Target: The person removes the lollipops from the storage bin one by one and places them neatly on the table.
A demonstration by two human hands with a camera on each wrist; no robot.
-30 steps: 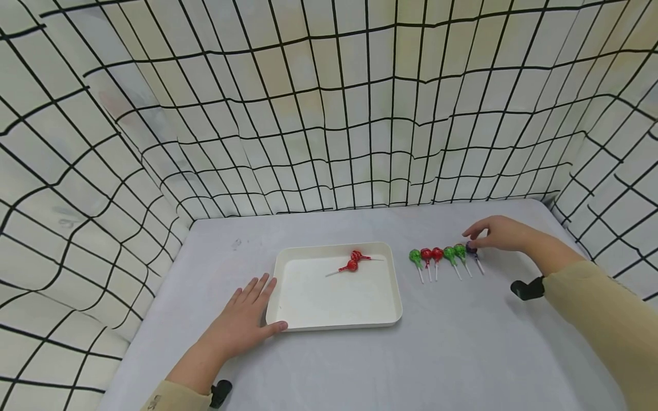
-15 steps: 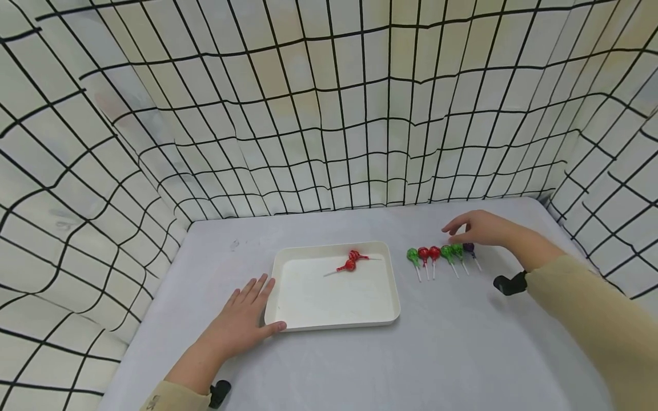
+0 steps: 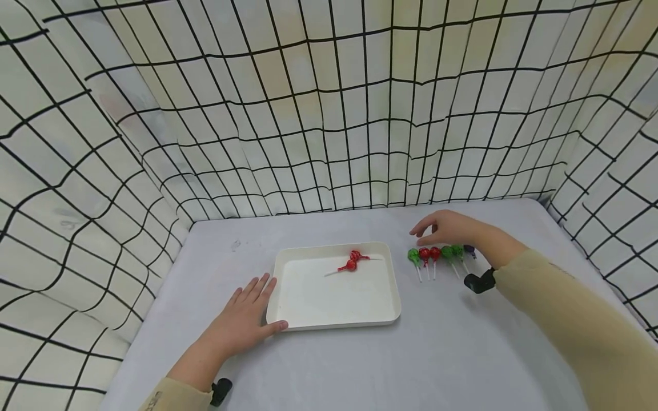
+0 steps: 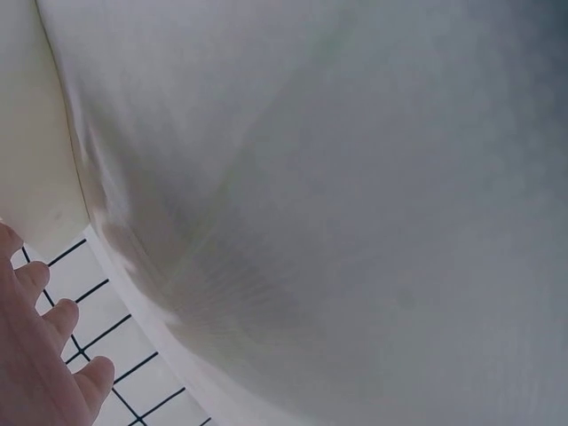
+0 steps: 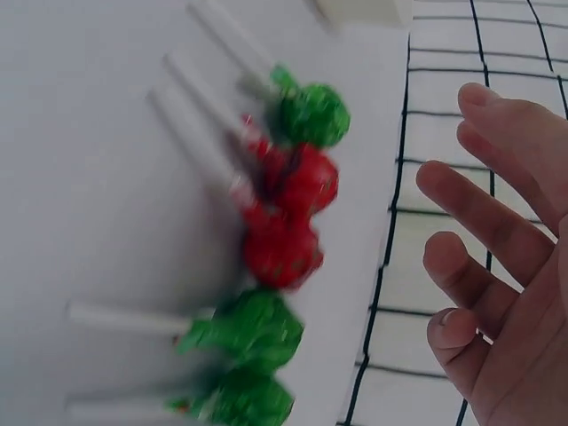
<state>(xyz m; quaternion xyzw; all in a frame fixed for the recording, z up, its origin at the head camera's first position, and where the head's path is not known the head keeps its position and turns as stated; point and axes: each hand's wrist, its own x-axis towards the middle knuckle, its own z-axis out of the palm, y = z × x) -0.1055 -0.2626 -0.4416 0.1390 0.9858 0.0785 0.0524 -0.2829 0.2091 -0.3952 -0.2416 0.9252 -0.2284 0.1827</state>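
Note:
My left hand (image 3: 239,322) lies with spread fingers at the left edge of a white tray (image 3: 334,327), its thumb touching the front left corner. Two red lollipops (image 3: 351,265) lie crossed near the tray's back edge. My right hand (image 3: 447,227) is above a row of lollipops to the tray's right, fingers loosely bent and holding nothing. In the row from left are a green lollipop (image 3: 413,255), two red ones (image 5: 284,253), two more green ones (image 5: 257,328) and a purple one (image 3: 469,250), partly hidden by my wrist.
A white cloth (image 3: 349,371) covers the table. Behind and at both sides stand white walls with a black grid (image 3: 354,137). Dark wrist devices (image 3: 479,281) sit at both sleeves.
My right hand has let go of the purple lollipop at the row's right end and moved left along the row. The left hand stays at the tray.

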